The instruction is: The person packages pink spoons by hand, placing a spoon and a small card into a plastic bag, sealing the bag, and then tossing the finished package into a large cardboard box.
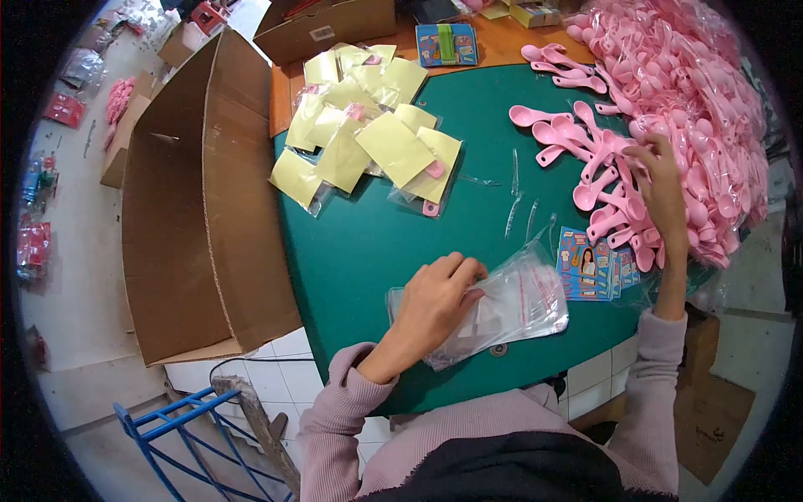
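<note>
One left hand and one right hand, well apart over a green counter.
Left touches clear bags at four o'clock; right touches pink spoons at two; I cannot tell whether either grips.

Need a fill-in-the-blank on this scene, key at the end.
1. The right hand is at loose plastic spoons colored ____.
2. The left hand touches clear plastic bags on a tabletop colored ____.
3. The flat packets show ____ cards.
4. The large cardboard box stands on the picture's ____ side.

Missing words: pink; green; yellow; left.
</note>
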